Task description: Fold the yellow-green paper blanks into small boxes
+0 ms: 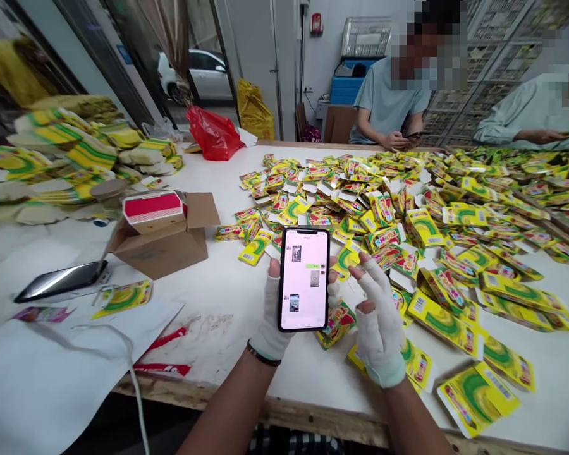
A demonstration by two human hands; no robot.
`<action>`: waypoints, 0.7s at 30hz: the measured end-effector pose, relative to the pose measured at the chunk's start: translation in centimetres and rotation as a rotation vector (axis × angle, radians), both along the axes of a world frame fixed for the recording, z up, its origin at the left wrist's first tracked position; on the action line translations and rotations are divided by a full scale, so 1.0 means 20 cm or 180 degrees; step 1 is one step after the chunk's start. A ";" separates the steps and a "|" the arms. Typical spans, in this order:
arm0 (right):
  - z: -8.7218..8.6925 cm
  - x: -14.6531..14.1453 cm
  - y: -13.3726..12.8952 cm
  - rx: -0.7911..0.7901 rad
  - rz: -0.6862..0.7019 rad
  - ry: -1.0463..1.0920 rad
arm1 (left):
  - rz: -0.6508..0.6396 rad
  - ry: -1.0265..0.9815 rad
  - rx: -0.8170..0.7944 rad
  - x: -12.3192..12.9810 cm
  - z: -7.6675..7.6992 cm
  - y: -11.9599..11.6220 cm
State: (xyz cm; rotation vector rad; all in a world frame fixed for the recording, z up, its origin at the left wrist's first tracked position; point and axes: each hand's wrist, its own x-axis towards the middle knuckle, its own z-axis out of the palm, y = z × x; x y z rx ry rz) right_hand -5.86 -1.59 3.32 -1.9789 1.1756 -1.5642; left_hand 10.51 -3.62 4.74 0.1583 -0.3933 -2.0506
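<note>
A black-framed smartphone (pixel 304 281) is held upright above the table, its lit screen showing a chat with small pictures. My left hand (pixel 271 316), in a white glove with bare fingertips, grips the phone from behind and along its sides. To the right of the phone is my right hand (pixel 382 322), in a matching glove. Its fingers are apart, with nothing in them, over the small yellow-green boxes (pixel 427 227) that cover the table.
A cardboard box (pixel 164 246) holding a red-and-white packet stands left of centre. Beside it lies a second phone (pixel 59 281). Stacked yellow-green cartons (pixel 71 151), a red plastic bag (pixel 213 134) and a white cable (pixel 135 385) are also on the left. Two people sit across the table (pixel 232 284).
</note>
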 end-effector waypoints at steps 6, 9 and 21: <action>-0.02 0.01 -0.01 -0.0071 0.0106 -0.0102 | -0.0011 0.0102 0.0240 -0.01 0.01 0.09; -0.01 0.00 0.00 -0.0201 0.0151 -0.0069 | -0.0062 -0.0015 0.0352 0.03 0.03 0.16; 0.02 -0.06 0.01 -0.0025 0.0092 -0.0206 | 0.0769 -0.1968 0.1535 0.53 0.11 0.56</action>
